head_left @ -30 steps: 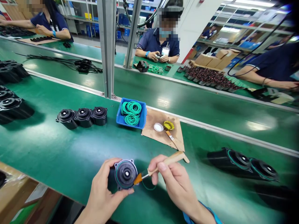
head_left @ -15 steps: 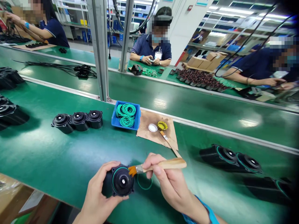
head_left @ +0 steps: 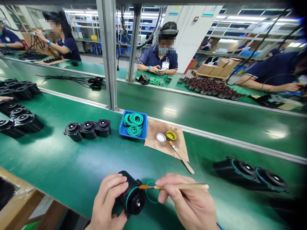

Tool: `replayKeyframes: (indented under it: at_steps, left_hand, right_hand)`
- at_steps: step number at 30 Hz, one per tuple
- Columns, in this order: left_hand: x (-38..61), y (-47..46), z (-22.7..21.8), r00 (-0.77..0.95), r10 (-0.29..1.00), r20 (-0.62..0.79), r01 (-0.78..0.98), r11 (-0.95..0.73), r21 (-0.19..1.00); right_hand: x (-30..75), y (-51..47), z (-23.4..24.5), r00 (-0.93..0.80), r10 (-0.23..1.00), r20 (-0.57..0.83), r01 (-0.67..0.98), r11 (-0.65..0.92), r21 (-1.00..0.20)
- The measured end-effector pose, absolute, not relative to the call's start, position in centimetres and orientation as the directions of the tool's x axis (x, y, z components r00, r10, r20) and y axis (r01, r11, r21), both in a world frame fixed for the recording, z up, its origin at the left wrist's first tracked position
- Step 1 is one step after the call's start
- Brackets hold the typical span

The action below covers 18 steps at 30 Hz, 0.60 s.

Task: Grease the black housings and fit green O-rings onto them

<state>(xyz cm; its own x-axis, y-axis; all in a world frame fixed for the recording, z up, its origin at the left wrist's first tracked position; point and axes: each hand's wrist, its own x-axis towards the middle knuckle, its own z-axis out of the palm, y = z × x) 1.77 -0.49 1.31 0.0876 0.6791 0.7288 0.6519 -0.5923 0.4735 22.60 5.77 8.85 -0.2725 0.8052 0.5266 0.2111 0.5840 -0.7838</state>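
My left hand (head_left: 109, 199) wraps round a black cylindrical motor housing (head_left: 127, 179), tilted so that its round end faces right and toward me. A green O-ring (head_left: 129, 193) sits around that end. In my right hand (head_left: 185, 201) is a flat paintbrush (head_left: 192, 186) with a wooden handle, held level between thumb and fingers. Its orange bristles touch the housing's rim beside the ring. Partly hidden behind my right fingers, a loose green O-ring (head_left: 150, 200) lies on the green table (head_left: 79, 172).
A blue bin (head_left: 121, 129) of green O-rings adjoins cardboard (head_left: 153, 145) bearing a yellow-rimmed dish (head_left: 171, 135), a white lid (head_left: 161, 137) and a second brush (head_left: 183, 159). Black housings stand left (head_left: 88, 129) and right (head_left: 247, 172). A metal post (head_left: 109, 64) rises behind. Co-workers (head_left: 157, 59) sit opposite.
The housing has turned from facing up to leaning over on its side, in my left hand. My right hand has rolled the brush edge-on and shifted slightly right and down. The camera view has shifted.
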Motion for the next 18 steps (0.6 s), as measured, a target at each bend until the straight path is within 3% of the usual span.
replayKeyframes:
  at_steps: [6, 13, 18]
  left_hand:
    - [1.8, -0.5, 1.5, 0.152, 0.648, 0.746, 0.698, -0.605, 0.384]
    - [2.5, -1.1, 1.1, 0.143, 0.675, 0.724, 0.718, -0.574, 0.393]
    - [2.4, -1.2, 1.8, 0.176, 0.722, 0.669, 0.757, -0.534, 0.378]
  right_hand:
    - [22.5, 5.8, 9.1, -0.329, 0.746, 0.579, 0.242, 0.659, -0.712]
    - [22.6, 4.9, 9.3, -0.411, 0.667, 0.622, 0.159, 0.724, -0.671]
    - [22.7, 4.3, 9.7, -0.564, 0.595, 0.572, 0.115, 0.743, -0.659]
